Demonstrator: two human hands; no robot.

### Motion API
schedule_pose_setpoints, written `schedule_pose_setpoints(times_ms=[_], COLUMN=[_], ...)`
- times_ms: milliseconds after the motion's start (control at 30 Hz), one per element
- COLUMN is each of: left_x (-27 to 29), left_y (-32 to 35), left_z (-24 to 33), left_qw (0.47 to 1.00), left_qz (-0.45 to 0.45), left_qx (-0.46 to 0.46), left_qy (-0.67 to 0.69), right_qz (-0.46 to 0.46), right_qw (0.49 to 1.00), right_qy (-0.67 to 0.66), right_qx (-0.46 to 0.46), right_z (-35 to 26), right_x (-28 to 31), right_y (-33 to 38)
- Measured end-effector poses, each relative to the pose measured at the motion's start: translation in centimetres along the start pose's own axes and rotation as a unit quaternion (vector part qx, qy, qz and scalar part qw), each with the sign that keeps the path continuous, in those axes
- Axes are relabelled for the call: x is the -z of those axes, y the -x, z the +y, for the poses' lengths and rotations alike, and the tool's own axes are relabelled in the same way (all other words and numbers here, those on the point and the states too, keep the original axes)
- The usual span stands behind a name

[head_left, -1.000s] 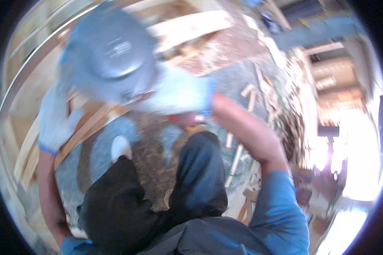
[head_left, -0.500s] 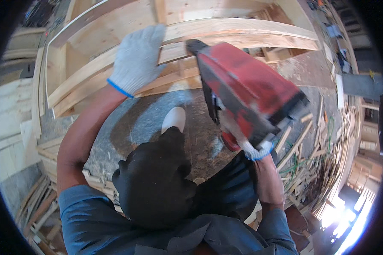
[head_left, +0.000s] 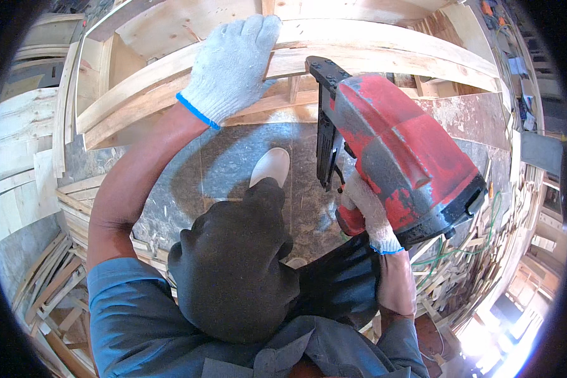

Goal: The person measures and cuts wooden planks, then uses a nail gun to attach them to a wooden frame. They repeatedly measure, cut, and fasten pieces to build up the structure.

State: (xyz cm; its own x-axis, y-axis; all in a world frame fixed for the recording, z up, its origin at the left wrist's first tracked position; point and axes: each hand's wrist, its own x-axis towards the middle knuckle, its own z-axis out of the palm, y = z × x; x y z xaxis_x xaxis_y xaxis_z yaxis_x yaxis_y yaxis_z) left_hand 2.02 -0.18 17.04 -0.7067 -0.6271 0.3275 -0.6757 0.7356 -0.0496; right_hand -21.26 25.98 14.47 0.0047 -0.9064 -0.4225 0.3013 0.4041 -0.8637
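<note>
My left hand [head_left: 233,69], in a pale knitted glove with a blue cuff, lies over two long wooden boards [head_left: 384,41] along the near side of a wooden frame. Its fingers stretch across the boards, with the thumb apart. On the right, my right hand [head_left: 365,201], gloved too, is closed round the handle of a worn red and black nail gun [head_left: 409,132]. The gun's black nose [head_left: 324,66] is close to the near board's edge; whether they touch I cannot tell. Its dark magazine hangs beneath the nose.
Scrap wood strips [head_left: 453,252] and a green hose [head_left: 441,255] lie at right. More offcuts [head_left: 47,283] are heaped at lower left, below pale wooden panels [head_left: 19,157]. My white shoe [head_left: 271,167] is on the stained floor, close to the frame.
The nail gun has come into clearer view and sits slightly farther right and lower in the picture. My left hand stays on the boards; the whole view has shifted a little.
</note>
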Motion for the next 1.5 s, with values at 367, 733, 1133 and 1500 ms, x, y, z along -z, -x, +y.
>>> schedule_pose_setpoints(times_ms=[367, 733, 1133, 1500], left_x=[0.5, 0.3, 0.1, -0.8], left_y=[0.0, 0.0, 0.1, -0.1], left_z=[0.0, -0.1, -0.3, -0.6], left_qw=[1.0, 1.0, 1.0, 1.0], left_qz=[-0.011, -0.002, -0.013, 0.014], left_qx=[0.003, 0.0, -0.014, -0.024], left_qy=[0.002, 0.001, -0.02, 0.012], right_qz=[-0.009, 0.08, 0.147, 0.138], right_qw=[0.994, 0.971, 0.918, 0.858], right_qy=[0.105, 0.218, 0.355, 0.463], right_qx=[0.006, 0.055, 0.096, 0.174], right_z=[0.4, 3.5, 7.2, 8.1], right_x=[-1.4, -3.6, -6.2, -7.2], right_y=[0.3, 2.2, 5.6, 1.0])
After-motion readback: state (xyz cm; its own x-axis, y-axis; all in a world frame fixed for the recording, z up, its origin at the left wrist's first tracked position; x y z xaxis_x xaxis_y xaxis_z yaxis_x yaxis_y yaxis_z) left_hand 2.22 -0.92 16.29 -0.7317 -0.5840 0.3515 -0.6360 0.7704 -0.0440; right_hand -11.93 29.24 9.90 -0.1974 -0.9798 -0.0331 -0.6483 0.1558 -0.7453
